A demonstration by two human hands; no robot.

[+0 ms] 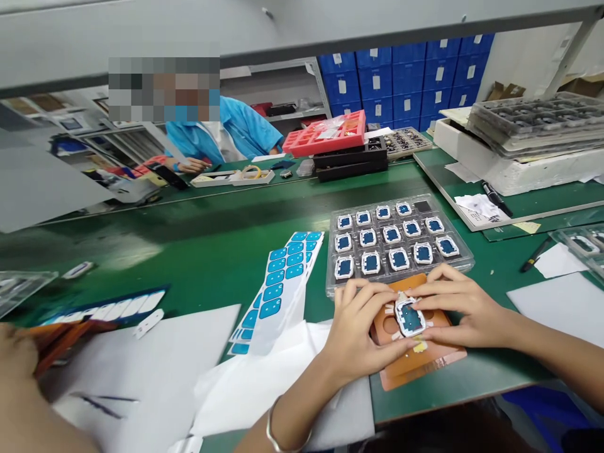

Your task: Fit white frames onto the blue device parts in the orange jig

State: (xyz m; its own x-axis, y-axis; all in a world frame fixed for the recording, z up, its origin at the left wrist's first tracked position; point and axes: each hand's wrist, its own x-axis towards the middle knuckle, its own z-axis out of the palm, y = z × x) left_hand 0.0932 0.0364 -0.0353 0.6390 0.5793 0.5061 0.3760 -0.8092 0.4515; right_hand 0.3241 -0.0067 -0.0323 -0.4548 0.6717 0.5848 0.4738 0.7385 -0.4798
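Work in hand: a small white-framed part with a blue face (pixel 410 318) lies on an orange fixture plate (pixel 418 362) at the near edge of the desk (pixel 212 233), right of centre.
Left hand: the left hand (pixel 361 336) rests on the fixture's left side, fingers (pixel 377 299) curled close and pressing on the part's left edge.
Right hand: the right hand (pixel 460 308) comes in from the right, fingers narrow, tips touching the part's right and far edges; neither hand lifts it.
Tray: a clear tray (pixel 399 242) sits just beyond the fixture, its pockets holding parts with blue faces; one far-right pocket looks dark and unfilled.
Film supply: a sheet of blue stickers (pixel 283 283) lies to the left of the tray, many stickers on it, some spots bare white.
Progress, as a judgement: most of the tray appears filled with finished pieces, and the one on the fixture is mid-way.
Surroundings: white paper (pixel 155 365) near left; stacked trays (pixel 533 123) far right; another person in a blue top (pixel 236 129) far left.
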